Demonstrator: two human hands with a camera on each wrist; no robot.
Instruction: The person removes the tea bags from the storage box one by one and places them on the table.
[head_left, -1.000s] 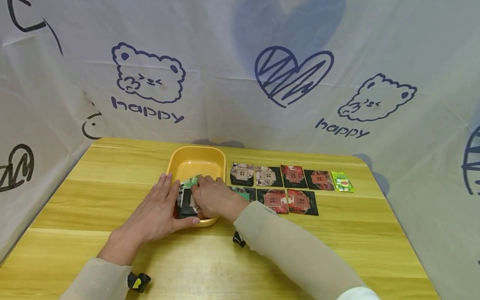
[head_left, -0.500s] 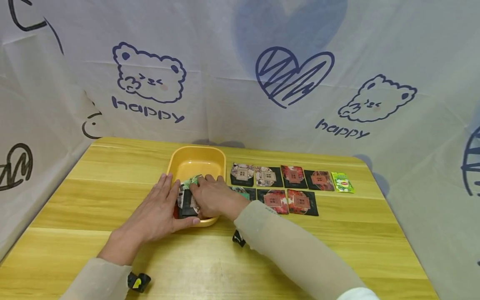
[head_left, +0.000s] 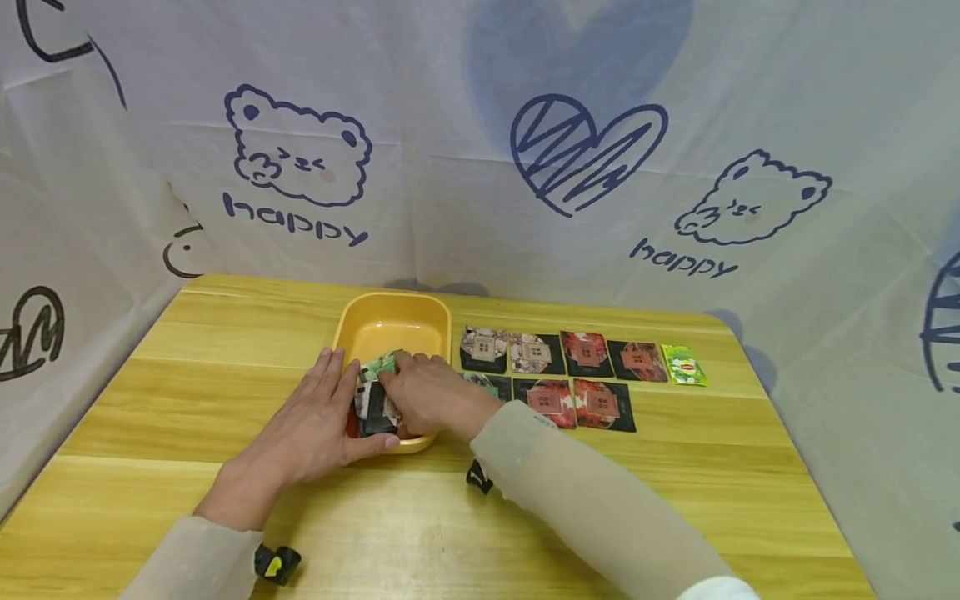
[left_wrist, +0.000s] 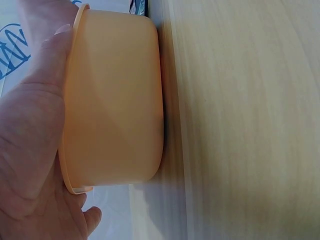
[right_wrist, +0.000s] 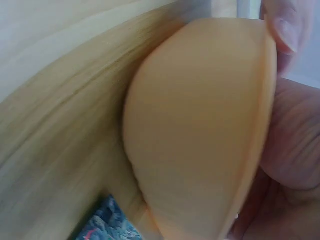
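Note:
A yellow plastic tub stands on the table, with several tea sachets bunched in its near half, some black and one green. My left hand rests along the tub's left and near rim, fingers straight and thumb stretched to the right. From the right, my right hand reaches over the rim with bent fingers and holds the bunched sachets; its fingertips are partly hidden. Both wrist views show mostly the tub's outer wall, with the left palm and the right palm at the rim.
Right of the tub lie two rows of sachets, black-and-beige ones and red ones, ending in a bright green one. My right forearm crosses the table in front of them. A printed cloth hangs behind.
The bunched sachets in the tub shift slightly under my right fingers. My left hand and the tub stay where they were.

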